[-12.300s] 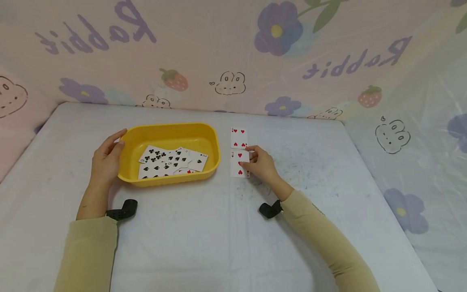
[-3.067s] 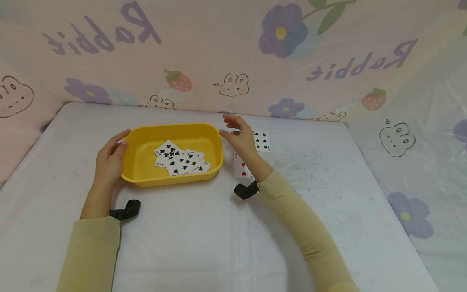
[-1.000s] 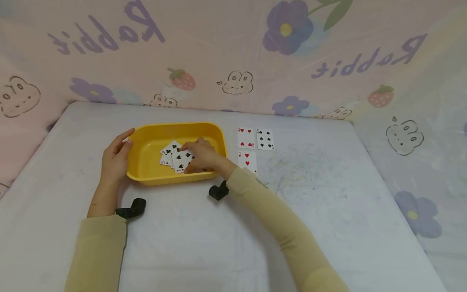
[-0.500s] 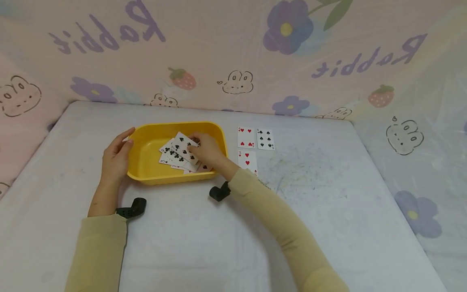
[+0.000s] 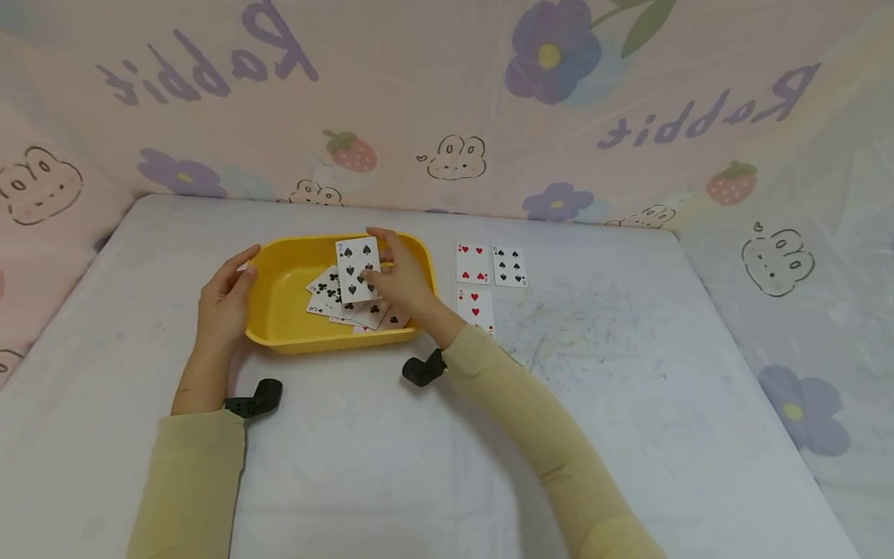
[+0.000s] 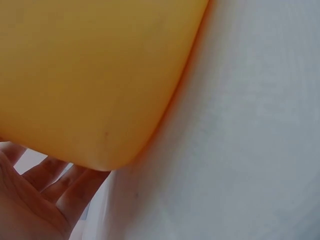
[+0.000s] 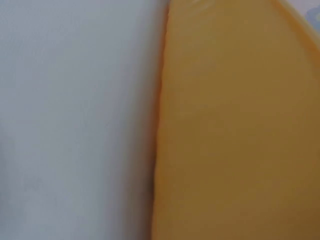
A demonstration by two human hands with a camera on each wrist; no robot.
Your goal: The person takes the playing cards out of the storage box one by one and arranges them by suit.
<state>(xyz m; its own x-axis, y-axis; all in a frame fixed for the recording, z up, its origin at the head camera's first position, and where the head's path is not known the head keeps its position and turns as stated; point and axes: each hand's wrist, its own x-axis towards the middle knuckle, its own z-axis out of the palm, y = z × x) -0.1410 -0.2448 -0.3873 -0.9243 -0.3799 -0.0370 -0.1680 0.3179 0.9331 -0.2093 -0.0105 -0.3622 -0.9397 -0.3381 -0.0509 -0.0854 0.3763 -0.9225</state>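
In the head view my right hand (image 5: pixel 408 283) pinches a seven of spades playing card (image 5: pixel 358 268) between thumb and fingers, holding it face up over the yellow plastic basin (image 5: pixel 275 343). Beneath it, several overlapping cards (image 5: pixel 323 291) lie inside the basin, partly hidden by the held card and the hand. My left hand (image 5: pixel 225 299) holds the basin's left end, thumb at the rim. The left wrist view shows fingers (image 6: pixel 82 192) against the basin's outer wall (image 6: pixel 90 90). Only the basin's side (image 7: pixel 235 130) and the tabletop show in the right wrist view, with no hand visible.
Right of the basin, a four of hearts (image 5: pixel 472 264) lies beside a six of spades (image 5: pixel 510 267). Below the four is a three of hearts (image 5: pixel 475 312), its lower corner overlapped by my right sleeve. A patterned cloth (image 5: pixel 391 101) rises behind the white table (image 5: pixel 335 450).
My right hand has reached into the basin, lifted the seven of spades off the pile and turned it upright. Earlier, the six of spades joined the hearts on the table. My left hand stays at the basin.
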